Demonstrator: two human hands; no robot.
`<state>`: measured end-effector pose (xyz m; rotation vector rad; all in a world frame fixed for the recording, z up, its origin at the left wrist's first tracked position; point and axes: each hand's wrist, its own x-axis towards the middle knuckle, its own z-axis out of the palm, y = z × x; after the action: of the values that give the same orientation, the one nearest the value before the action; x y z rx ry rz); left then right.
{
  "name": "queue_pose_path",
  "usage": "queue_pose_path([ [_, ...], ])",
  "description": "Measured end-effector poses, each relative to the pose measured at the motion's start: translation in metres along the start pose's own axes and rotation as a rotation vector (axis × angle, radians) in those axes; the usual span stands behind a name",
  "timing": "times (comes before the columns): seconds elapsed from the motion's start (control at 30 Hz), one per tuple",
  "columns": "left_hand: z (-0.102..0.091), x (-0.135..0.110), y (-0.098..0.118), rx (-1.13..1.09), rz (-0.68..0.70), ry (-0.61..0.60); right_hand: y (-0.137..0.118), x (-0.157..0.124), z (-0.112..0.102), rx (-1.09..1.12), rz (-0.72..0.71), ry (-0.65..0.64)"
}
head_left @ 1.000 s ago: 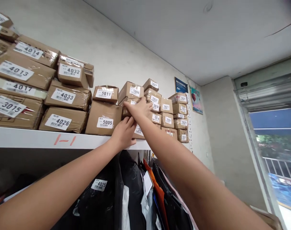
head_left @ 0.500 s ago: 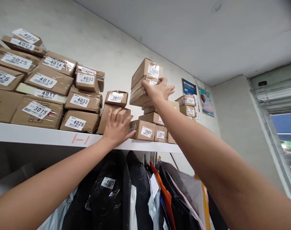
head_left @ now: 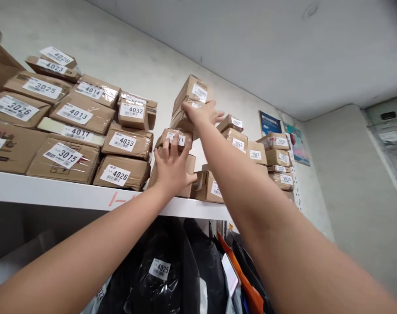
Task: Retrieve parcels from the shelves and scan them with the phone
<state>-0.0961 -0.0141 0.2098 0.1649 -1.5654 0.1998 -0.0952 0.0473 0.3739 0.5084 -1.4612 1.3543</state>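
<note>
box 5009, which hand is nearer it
Right. The right hand is just below box 5009, holding the carton directly under it; the left hand is lower, in front of the box ending in 11.

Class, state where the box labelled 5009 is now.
In the head view, box 5009 is upper centre, atop a second box held by the right hand, above the left hand.

A brown carton marked 5009 point(head_left: 183, 94) sat atop a second brown carton point(head_left: 178, 118), its label partly covered; both were held aloft, tilted. Lower, a small carton ending in 11 point(head_left: 182, 139) rested on a larger carton point(head_left: 190, 165), partly hidden.
</note>
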Motion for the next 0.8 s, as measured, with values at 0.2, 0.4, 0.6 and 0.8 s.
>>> queue_pose_path([
  [0.2, 0.01, -0.001, -0.009, -0.034, -0.03, 0.097, -0.011, -0.023, 0.036, -0.001, -0.035, -0.112],
  [0.4, 0.013, -0.001, -0.011, -0.02, -0.023, 0.12, -0.022, -0.019, 0.039, -0.068, -0.095, -0.215],
  [0.6, 0.01, -0.003, -0.011, -0.02, -0.015, 0.102, -0.007, -0.019, 0.02, -0.098, -0.258, -0.396],
  [0.8, 0.004, 0.0, -0.007, -0.012, -0.079, 0.026, 0.046, -0.012, -0.05, -0.272, -0.385, -0.47],
])
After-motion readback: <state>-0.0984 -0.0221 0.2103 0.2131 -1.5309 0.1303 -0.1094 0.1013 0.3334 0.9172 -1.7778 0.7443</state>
